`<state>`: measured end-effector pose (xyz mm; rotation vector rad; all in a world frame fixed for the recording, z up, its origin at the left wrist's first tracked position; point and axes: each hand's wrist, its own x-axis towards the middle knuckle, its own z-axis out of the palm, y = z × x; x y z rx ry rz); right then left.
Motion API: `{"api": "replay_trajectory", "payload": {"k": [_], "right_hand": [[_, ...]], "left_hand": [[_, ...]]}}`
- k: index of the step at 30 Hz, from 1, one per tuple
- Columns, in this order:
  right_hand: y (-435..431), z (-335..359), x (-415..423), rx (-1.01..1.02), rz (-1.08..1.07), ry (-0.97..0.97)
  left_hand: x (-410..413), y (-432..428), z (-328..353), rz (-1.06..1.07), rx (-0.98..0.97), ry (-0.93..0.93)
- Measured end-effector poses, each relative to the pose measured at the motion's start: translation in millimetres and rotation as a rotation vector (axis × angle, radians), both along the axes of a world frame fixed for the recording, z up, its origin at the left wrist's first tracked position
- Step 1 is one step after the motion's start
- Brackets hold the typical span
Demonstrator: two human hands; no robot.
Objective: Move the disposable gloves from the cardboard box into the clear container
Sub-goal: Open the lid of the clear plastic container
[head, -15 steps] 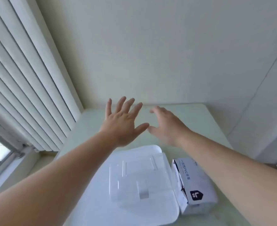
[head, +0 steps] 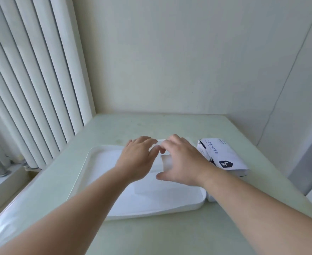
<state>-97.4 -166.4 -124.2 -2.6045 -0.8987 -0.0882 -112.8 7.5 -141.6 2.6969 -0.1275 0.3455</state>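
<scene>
The clear container [head: 165, 162] stands on a white tray [head: 100, 159] in the middle of the pale green table. My left hand [head: 136, 159] lies over its left side, fingers reaching to the far top edge. From the right, my right hand [head: 182, 162] grips it, thumb on the near side and fingers curled over the far edge. The two hands hide most of the container. To the right of the tray lies the white cardboard glove box [head: 223, 155], marked with a dark "L" label, its near end torn open. No gloves are visible outside it.
The table [head: 151, 124] fits into a corner, with walls behind and to the right. White vertical blinds [head: 32, 80] and a window sill run along the left. A grey object [head: 307, 162] stands off the table's right edge.
Both hands came down from spread open in the air above the table onto the clear container. The view has shifted, so tray and box now appear further from me.
</scene>
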Motion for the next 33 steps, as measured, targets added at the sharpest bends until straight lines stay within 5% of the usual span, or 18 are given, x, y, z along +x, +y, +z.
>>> {"api": "replay_trajectory", "payload": {"k": [9,13,25,33], "right_hand": [[-2.1,-17.3,-0.4,-0.014,-0.004,-0.219],[0.3,-5.2,0.6,-0.127,0.023,-0.219],[10.3,13.4,-0.1,-0.247,0.036,-0.179],[-2.4,21.9,6.4,-0.015,-0.008,-0.085]], "left_hand": [[0.8,8.0,2.4,-0.062,-0.063,0.209],[5.5,13.7,8.2,-0.101,0.097,0.339],[12.7,16.4,13.0,-0.127,0.178,0.249],[14.8,23.2,7.8,-0.165,0.241,0.191]]}}
